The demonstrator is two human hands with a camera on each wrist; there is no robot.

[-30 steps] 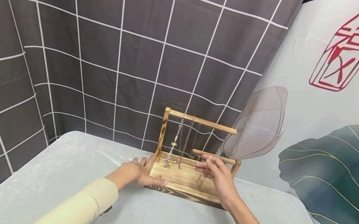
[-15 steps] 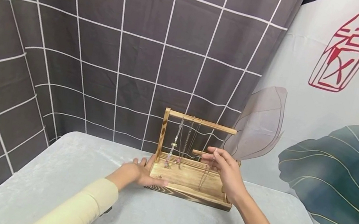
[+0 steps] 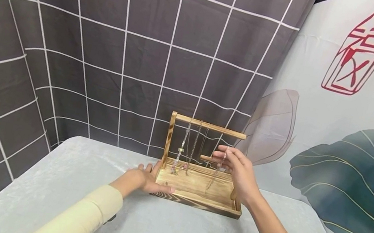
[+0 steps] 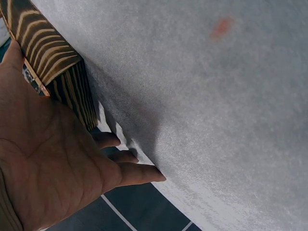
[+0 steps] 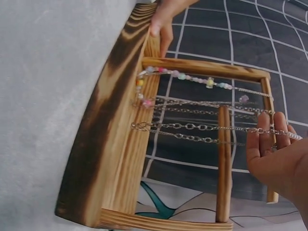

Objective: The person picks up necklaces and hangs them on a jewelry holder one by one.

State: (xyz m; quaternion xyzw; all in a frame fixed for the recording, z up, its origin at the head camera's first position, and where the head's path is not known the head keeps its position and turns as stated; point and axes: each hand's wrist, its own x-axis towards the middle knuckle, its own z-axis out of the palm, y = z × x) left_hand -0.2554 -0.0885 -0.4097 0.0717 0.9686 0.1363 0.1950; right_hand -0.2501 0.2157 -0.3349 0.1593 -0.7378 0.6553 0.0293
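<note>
My left hand (image 3: pixel 141 179) rests at the left front corner of a wooden jewellery stand (image 3: pixel 195 202). Its thumb lies on the tray's front rim, and its fingers stretch straight along the left side, as the left wrist view confirms. Over the tray's right half, my right hand (image 3: pixel 241 179) pinches a silver chain necklace (image 5: pixel 192 126) with small pale beads near the fingertips. The chain dangles toward the tray, in front of the short lower bar (image 3: pixel 206 158). A beaded necklace (image 3: pixel 181 148) and thinner chains hang from the upper bar (image 3: pixel 211 126).
The stand sits on a table with a pale grey cloth (image 3: pixel 84 198). A small piece of jewellery (image 3: pixel 165 184) lies in the tray's left front corner. Close behind hangs a dark curtain (image 3: pixel 136 62) with white grid lines; a printed white cloth (image 3: pixel 321 114) hangs at right.
My right hand has risen slightly and shifted right, lifting the chain necklace from beside the short lower bar. My left hand has kept its place on the stand.
</note>
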